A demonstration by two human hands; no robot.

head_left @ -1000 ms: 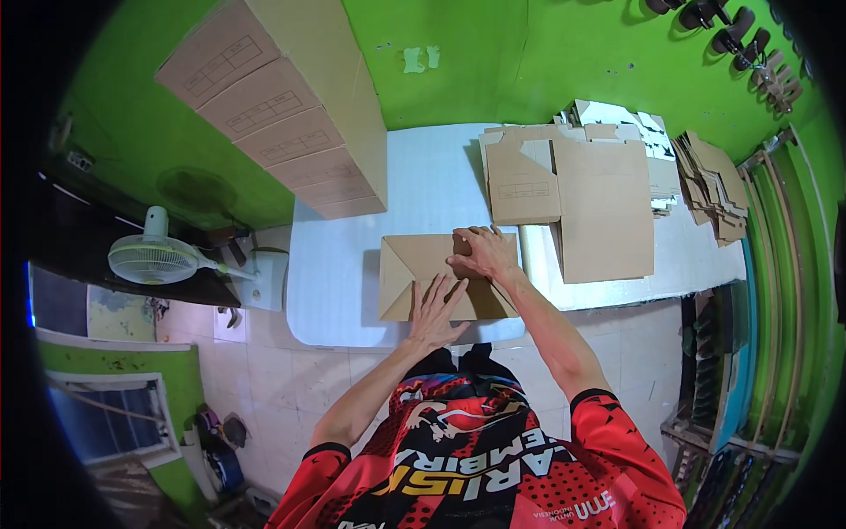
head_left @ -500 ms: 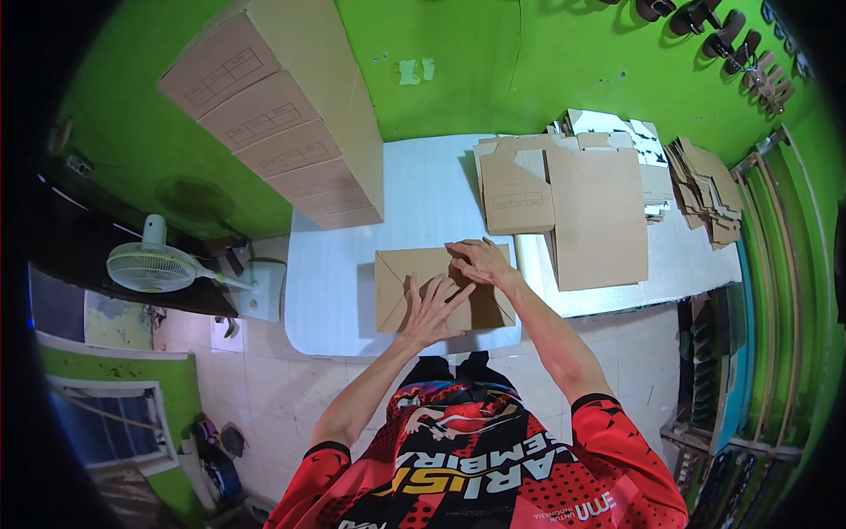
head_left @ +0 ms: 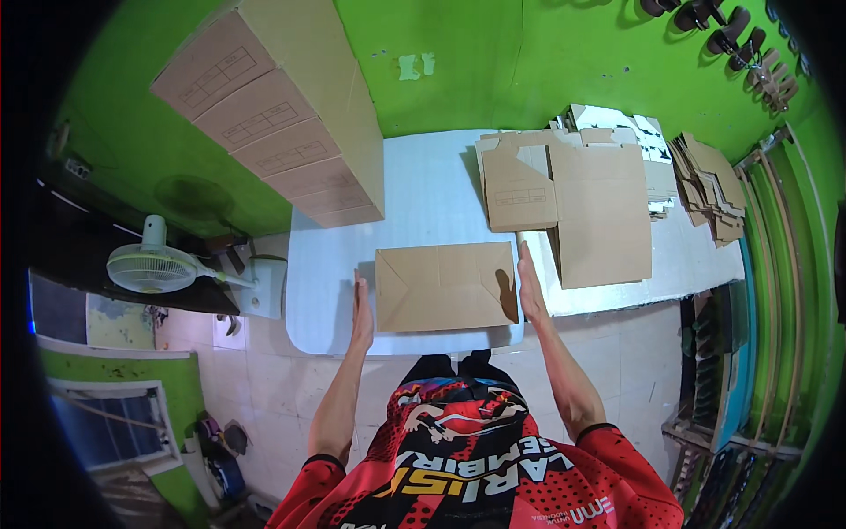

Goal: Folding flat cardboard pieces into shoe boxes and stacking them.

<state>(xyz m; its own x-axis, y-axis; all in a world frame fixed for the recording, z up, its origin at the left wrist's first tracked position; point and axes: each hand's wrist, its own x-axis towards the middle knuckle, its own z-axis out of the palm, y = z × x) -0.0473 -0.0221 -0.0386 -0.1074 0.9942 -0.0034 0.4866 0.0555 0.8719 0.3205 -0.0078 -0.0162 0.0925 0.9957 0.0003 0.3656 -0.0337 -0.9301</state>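
A brown cardboard box with its flaps folded shut stands on the white table near the front edge. My left hand is flat and upright against the box's left side, fingers together. My right hand is pressed flat against its right side. The box sits between both palms.
A tall stack of closed cardboard boxes stands at the table's back left. Flat unfolded carton blanks lie at the right, with more folded cardboard beyond. A white fan stands at the left below the table. Green walls surround the table.
Both hands were on top of the box pressing its flaps down. They have now moved apart, one to each side of the box.
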